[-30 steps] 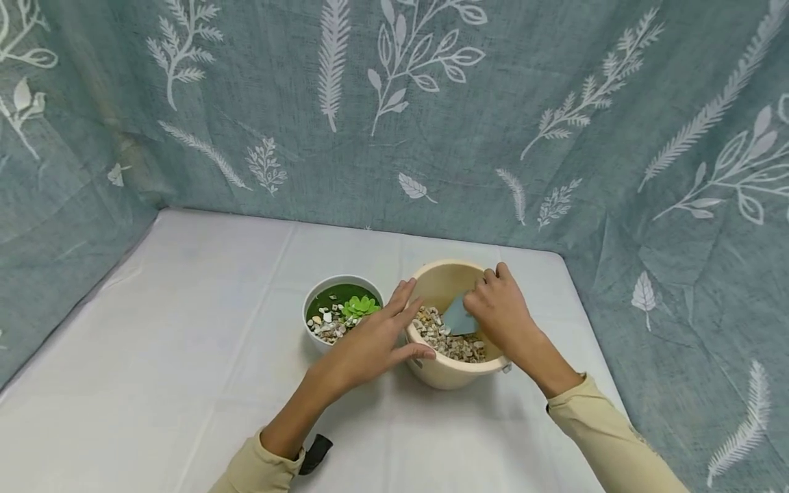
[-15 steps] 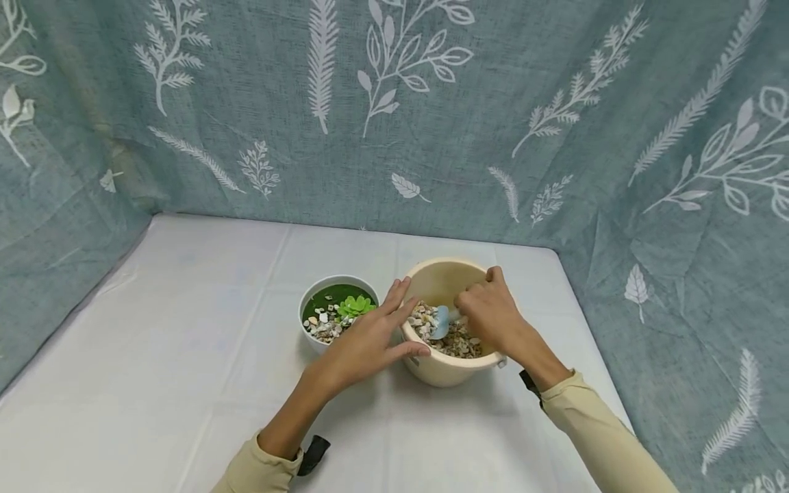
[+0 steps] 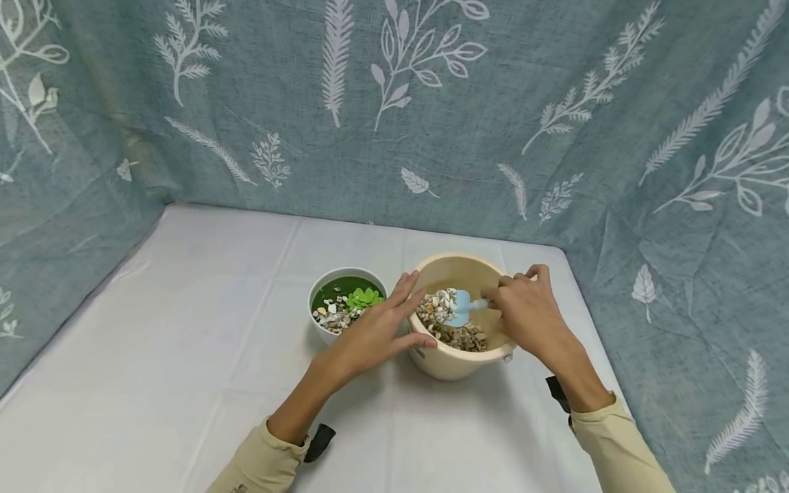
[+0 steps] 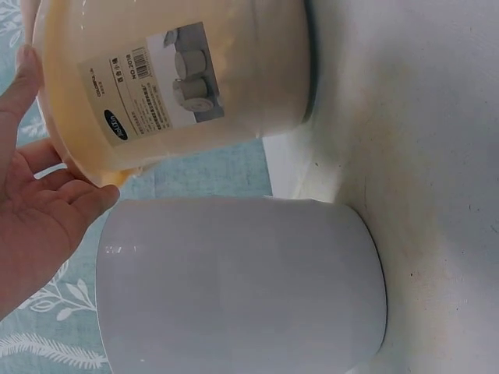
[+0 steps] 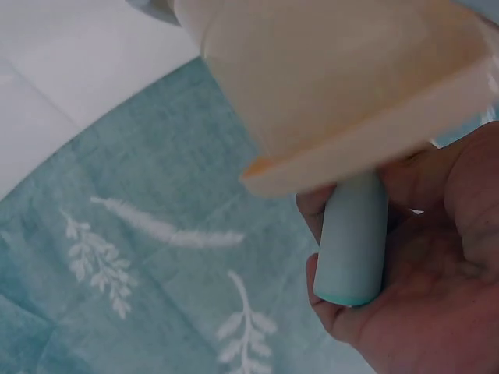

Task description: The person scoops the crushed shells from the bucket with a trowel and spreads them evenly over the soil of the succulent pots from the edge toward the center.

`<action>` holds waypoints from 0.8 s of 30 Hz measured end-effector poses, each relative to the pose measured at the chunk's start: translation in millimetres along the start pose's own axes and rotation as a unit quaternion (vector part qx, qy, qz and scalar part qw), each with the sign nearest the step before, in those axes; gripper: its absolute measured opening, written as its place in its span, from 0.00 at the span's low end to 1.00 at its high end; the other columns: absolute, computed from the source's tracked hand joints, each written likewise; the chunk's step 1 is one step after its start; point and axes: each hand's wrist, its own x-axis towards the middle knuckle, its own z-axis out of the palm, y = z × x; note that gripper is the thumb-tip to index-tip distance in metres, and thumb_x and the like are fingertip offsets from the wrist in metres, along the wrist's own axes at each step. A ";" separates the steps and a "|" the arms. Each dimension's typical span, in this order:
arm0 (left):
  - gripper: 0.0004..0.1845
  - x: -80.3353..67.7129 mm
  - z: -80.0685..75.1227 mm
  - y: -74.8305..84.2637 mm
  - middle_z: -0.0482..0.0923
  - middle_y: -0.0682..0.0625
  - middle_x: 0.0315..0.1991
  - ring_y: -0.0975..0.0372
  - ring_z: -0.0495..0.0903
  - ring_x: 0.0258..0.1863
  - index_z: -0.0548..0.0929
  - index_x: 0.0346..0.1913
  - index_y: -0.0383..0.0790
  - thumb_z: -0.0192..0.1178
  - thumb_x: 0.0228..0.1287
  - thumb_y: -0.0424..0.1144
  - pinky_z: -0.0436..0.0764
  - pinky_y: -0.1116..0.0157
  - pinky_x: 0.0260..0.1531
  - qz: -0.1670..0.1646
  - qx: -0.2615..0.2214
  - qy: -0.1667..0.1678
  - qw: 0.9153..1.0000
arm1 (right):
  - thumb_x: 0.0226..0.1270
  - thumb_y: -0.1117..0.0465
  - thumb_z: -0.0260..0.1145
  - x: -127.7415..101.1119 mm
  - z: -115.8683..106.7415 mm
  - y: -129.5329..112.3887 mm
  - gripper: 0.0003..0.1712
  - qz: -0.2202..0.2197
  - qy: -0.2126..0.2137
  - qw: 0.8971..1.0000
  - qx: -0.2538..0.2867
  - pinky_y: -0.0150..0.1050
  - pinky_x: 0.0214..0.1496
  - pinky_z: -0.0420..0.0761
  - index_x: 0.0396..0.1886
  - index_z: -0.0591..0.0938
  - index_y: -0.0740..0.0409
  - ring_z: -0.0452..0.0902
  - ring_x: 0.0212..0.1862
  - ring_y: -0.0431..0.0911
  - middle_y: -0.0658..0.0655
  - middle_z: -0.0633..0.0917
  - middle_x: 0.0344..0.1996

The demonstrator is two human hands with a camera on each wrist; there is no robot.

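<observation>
White table (image 3: pixel 185 383) carries 2 containers, just beside each other. Cream bucket (image 3: pixel 453 359) of pebbles (image 3: pixel 459 335): left hand (image 3: pixel 376 332), fingers spread flat, steadies rim. White pot (image 3: pixel 320 329) left of it. Right hand (image 3: pixel 530 315) grips blue scoop (image 3: pixel 459 308), pebble-loaded, above bucket.

Hands: two, left hand (image 3: pixel 370 335) and right hand (image 3: pixel 530 318)
Buckets: one beige bucket (image 3: pixel 453 363)
Pots: one white pot (image 3: pixel 320 329)
Scoops: one blue scoop (image 3: pixel 459 308)
</observation>
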 end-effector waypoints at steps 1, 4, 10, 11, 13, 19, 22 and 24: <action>0.49 0.0 0.2 -0.6 0.42 0.43 0.87 0.49 0.47 0.86 0.62 0.81 0.36 0.65 0.68 0.62 0.63 0.45 0.79 0.001 -0.001 0.002 1.000 | 0.58 0.70 0.78 -2.3 -2.3 0.5 0.13 0.003 0.007 1.000 0.001 0.60 0.55 0.68 0.39 0.91 0.49 0.80 0.30 0.53 0.55 0.88 0.28; 0.48 -1.8 0.8 -2.9 0.43 0.43 0.87 0.48 0.47 0.86 0.63 0.81 0.37 0.65 0.67 0.61 0.64 0.45 0.79 -0.002 -0.006 0.009 1.000 | 0.62 0.68 0.76 -8.8 -7.6 1.0 0.09 0.006 0.028 1.000 0.008 0.61 0.55 0.68 0.38 0.89 0.49 0.79 0.29 0.53 0.55 0.88 0.27; 0.48 -9.0 4.6 -6.5 0.43 0.44 0.87 0.49 0.48 0.85 0.63 0.81 0.40 0.66 0.67 0.61 0.66 0.43 0.77 -0.010 -0.013 0.009 1.000 | 0.62 0.68 0.76 -23.2 -12.7 1.5 0.08 0.009 0.056 0.998 0.018 0.63 0.53 0.70 0.36 0.89 0.50 0.79 0.27 0.51 0.54 0.86 0.24; 0.48 -9.5 5.3 -6.7 0.43 0.45 0.87 0.49 0.48 0.86 0.62 0.82 0.40 0.65 0.67 0.62 0.66 0.43 0.77 -0.008 -0.013 0.010 1.000 | 0.62 0.68 0.76 -25.1 -13.6 2.2 0.08 0.011 0.061 0.998 0.020 0.64 0.53 0.70 0.36 0.89 0.50 0.79 0.27 0.51 0.54 0.86 0.24; 0.48 -9.9 6.4 -6.5 0.42 0.45 0.87 0.49 0.47 0.86 0.62 0.82 0.39 0.65 0.68 0.62 0.66 0.42 0.77 -0.003 -0.013 0.015 1.000 | 0.61 0.69 0.76 -28.2 -16.1 3.7 0.09 0.013 0.072 0.997 0.023 0.65 0.53 0.71 0.37 0.90 0.50 0.80 0.28 0.52 0.54 0.87 0.25; 0.50 -10.5 8.6 -5.9 0.37 0.50 0.87 0.52 0.42 0.87 0.56 0.84 0.42 0.63 0.69 0.64 0.57 0.40 0.80 -0.011 -0.013 0.018 1.000 | 0.61 0.70 0.75 -30.7 -22.9 5.8 0.10 0.001 0.094 0.995 0.031 0.64 0.51 0.70 0.37 0.92 0.51 0.82 0.29 0.51 0.55 0.89 0.27; 0.52 -11.2 9.3 -6.7 0.38 0.48 0.87 0.52 0.40 0.87 0.52 0.84 0.41 0.63 0.69 0.62 0.50 0.41 0.83 -0.008 -0.014 0.026 1.000 | 0.62 0.70 0.74 -30.7 -27.2 4.9 0.10 -0.001 0.100 0.994 0.048 0.62 0.51 0.69 0.38 0.92 0.51 0.81 0.28 0.49 0.54 0.89 0.27; 0.54 -12.7 7.5 -7.7 0.40 0.46 0.87 0.51 0.41 0.87 0.50 0.85 0.39 0.65 0.68 0.60 0.48 0.42 0.84 -0.003 -0.017 0.041 0.999 | 0.63 0.70 0.74 -30.1 -30.0 3.6 0.10 0.000 0.102 0.993 0.060 0.61 0.51 0.69 0.38 0.92 0.51 0.80 0.28 0.47 0.53 0.89 0.27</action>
